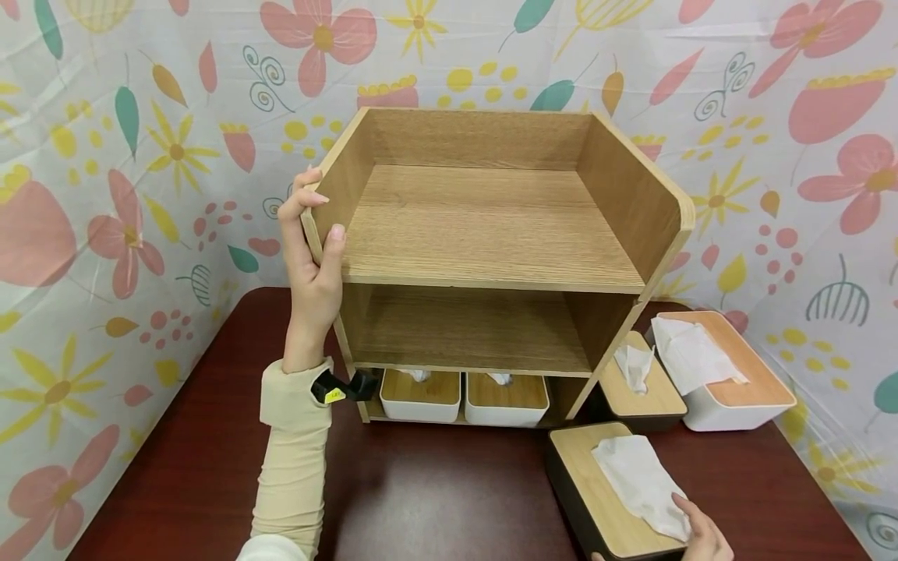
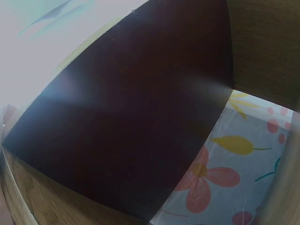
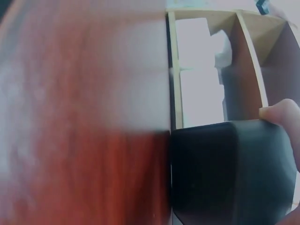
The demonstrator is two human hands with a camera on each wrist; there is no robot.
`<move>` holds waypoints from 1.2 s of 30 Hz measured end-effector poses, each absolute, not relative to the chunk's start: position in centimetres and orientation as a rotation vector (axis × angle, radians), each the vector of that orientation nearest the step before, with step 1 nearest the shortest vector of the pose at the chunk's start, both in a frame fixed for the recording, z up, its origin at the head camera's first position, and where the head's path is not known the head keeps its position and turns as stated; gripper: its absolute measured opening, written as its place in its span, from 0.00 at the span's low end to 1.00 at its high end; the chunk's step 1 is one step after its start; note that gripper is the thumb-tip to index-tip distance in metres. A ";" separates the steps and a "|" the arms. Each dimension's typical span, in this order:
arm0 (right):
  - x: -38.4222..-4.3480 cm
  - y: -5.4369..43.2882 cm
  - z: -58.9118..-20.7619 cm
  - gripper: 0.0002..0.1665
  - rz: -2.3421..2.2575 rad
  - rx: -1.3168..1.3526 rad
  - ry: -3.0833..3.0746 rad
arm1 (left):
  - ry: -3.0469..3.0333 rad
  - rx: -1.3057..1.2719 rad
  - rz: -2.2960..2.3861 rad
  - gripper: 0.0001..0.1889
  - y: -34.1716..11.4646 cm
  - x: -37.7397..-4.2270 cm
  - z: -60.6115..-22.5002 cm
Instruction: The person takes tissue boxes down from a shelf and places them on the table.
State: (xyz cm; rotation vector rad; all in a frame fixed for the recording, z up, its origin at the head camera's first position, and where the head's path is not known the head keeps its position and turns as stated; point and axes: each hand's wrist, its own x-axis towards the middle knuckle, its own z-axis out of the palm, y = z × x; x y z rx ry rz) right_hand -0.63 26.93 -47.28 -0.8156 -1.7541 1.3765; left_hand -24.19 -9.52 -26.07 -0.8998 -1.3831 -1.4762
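Note:
A wooden desktop shelf [image 1: 491, 226] with two boards above its bottom level stands on the dark red table. My left hand [image 1: 312, 269] grips the front edge of its left side panel, thumb on the inner face and fingers over the outside. At the front right, my right hand [image 1: 705, 534] holds a dark tissue box [image 1: 582, 475] with a wooden lid and a white tissue [image 1: 641, 483] lying over it. Part of this hand is cut off by the head view's lower edge. In the right wrist view, fingertips [image 3: 276, 112] press the dark box's edge.
Two white tissue boxes [image 1: 421, 401] with wooden lids sit side by side on the shelf's bottom level. To the right of the shelf stand another dark tissue box [image 1: 648, 389] and a larger white one [image 1: 737, 409]. A flower-patterned curtain [image 1: 175, 234] surrounds the table [image 1: 435, 483].

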 end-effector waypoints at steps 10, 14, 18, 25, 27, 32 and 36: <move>-1.3 28.5 -47.9 0.37 1.477 -1.117 -1.704 | -1.394 -0.886 -1.462 0.18 -9.5 -24.2 -26.1; -1.2 28.8 -48.3 0.39 1.505 -1.170 -1.736 | -1.403 -0.881 -1.455 0.18 -9.5 -24.2 -26.1; -0.9 29.0 -48.7 0.40 1.495 -1.177 -1.815 | -1.415 -0.877 -1.452 0.18 -9.5 -24.1 -26.2; -1.0 29.2 -49.7 0.38 1.385 -1.084 -1.877 | -1.412 -0.883 -1.455 0.18 -9.5 -24.2 -26.2; -0.9 29.2 -49.9 0.37 1.365 -1.063 -1.884 | -1.411 -0.882 -1.448 0.18 -9.5 -24.2 -26.2; -1.1 29.1 -50.2 0.38 1.341 -1.028 -1.851 | -1.409 -0.884 -1.443 0.18 -9.5 -24.3 -26.2; -1.5 29.5 -49.5 0.29 1.342 -1.123 -1.834 | -1.406 -0.888 -1.448 0.18 -9.6 -24.3 -26.1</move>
